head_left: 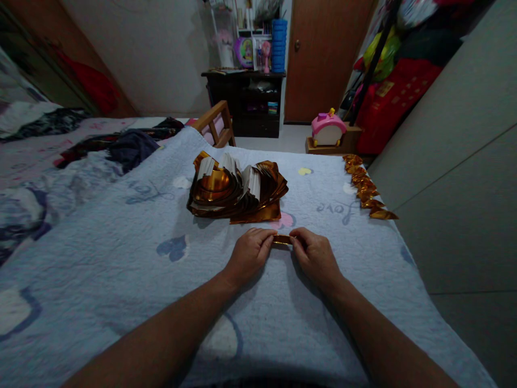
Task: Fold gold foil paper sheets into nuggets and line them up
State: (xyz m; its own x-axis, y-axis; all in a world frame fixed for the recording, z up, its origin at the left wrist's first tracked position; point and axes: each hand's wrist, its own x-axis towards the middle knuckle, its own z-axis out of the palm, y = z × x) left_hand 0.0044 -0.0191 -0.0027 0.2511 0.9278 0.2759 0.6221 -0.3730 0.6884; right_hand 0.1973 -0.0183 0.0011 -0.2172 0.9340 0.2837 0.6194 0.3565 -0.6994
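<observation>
Between my two hands is a narrow folded strip of gold foil paper (282,240), held level just above the bedspread. My left hand (251,253) pinches its left end with thumb and fingers. At the other end, my right hand (315,255) pinches it the same way. The fingertips cover both ends of the strip. Just beyond my hands lies a loose, curled stack of gold foil paper sheets (218,186) with pale backs, and flat gold sheets (258,213) stick out beneath it. Folded gold paper pieces (365,188) form a row along the right edge.
A pale blue bedspread (121,269) with hearts and lettering covers the surface. Rumpled clothes (133,148) lie at the left. A wooden chair (216,124) and a dark cabinet (246,102) stand beyond the far edge. A pale panel (456,161) rises along the right side.
</observation>
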